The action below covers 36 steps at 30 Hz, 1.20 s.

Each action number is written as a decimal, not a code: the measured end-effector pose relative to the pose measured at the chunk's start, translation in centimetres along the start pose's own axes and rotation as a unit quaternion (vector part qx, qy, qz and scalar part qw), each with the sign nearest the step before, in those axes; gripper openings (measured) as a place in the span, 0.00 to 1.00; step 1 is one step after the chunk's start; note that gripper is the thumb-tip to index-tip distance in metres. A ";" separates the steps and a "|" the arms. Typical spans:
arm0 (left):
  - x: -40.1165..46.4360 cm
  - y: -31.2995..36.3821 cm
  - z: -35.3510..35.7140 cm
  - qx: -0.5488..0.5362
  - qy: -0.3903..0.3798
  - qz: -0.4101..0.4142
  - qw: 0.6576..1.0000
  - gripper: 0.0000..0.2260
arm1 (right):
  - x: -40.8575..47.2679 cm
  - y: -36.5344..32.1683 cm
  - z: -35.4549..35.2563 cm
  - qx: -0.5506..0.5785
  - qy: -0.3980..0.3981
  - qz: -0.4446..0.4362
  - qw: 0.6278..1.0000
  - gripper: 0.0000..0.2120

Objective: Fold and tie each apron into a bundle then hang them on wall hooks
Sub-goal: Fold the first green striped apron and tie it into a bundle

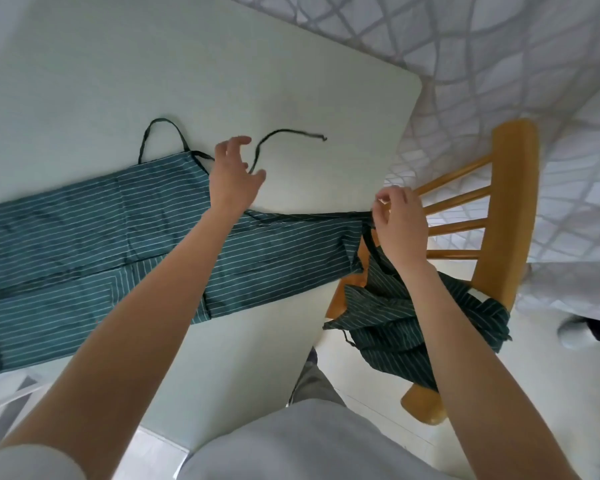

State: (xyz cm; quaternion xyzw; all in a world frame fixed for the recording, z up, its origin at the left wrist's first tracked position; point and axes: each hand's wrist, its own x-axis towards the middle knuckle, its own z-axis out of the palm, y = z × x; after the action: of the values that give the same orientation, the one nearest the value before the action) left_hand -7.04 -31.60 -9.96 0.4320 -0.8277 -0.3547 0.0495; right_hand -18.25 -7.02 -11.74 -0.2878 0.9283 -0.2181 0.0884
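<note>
A dark green apron (84, 244) with thin white stripes lies folded lengthwise across the pale table (222, 81). Its neck loop (160, 133) sticks out at the far side. My left hand (234, 174) hovers over the apron's far edge with fingers spread, and a dark waist tie (284, 135) runs between thumb and fingers and trails off to the right. My right hand (397, 220) pinches the other tie (309, 216) at the apron's right end, by the table edge. A second striped apron (395, 323) lies crumpled on the chair seat.
A wooden chair (510, 202) with a spindle back stands right of the table, close to my right arm. The floor beyond has a grey lattice-patterned rug (465, 64). My own grey clothing fills the bottom centre.
</note>
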 end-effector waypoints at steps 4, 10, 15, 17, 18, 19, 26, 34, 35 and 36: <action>-4.6 -1.7 1.6 0.060 -0.033 0.087 0.994 0.16 | -4.4 -0.8 0.6 -0.027 -0.092 0.093 0.991 0.20; -11.4 -5.5 4.0 0.218 -0.165 0.169 0.947 0.26 | -8.4 -1.8 3.5 0.021 -0.134 0.172 0.976 0.10; -12.1 -7.2 4.8 0.262 -0.203 0.167 0.929 0.36 | -8.0 -1.7 2.4 0.229 -0.024 0.231 0.945 0.04; -12.0 -7.3 4.9 0.256 -0.192 0.166 0.933 0.36 | -7.7 -1.8 1.6 0.360 -0.008 0.274 0.892 0.03; -11.9 -7.3 5.0 0.253 -0.186 0.167 0.935 0.36 | -7.7 -1.9 1.4 0.386 -0.003 0.281 0.879 0.03; -11.9 -7.4 5.0 0.251 -0.184 0.168 0.936 0.36 | -7.7 -1.9 1.1 0.383 -0.001 0.273 0.883 0.02; -11.4 -7.3 4.5 0.213 -0.173 0.180 0.945 0.31 | -6.1 1.8 0.4 -0.034 -0.017 0.111 0.993 0.07; -7.3 -7.2 2.9 0.219 -0.085 0.156 0.959 0.15 | -0.7 1.1 3.5 -0.059 -0.139 -0.026 0.988 0.13; -6.8 -7.3 2.7 0.229 -0.088 0.154 0.957 0.14 | -0.2 1.2 3.6 -0.084 -0.151 -0.036 0.984 0.12; -6.4 -7.3 2.5 0.238 -0.090 0.159 0.954 0.13 | 0.1 1.3 3.6 -0.104 -0.160 -0.052 0.980 0.11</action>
State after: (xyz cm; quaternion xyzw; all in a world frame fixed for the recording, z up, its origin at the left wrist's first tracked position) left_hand 0.91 -28.16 -15.00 0.2600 -0.9472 -0.1722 -0.0741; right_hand -17.90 -7.37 -15.48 -0.3747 0.9035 -0.0760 0.1938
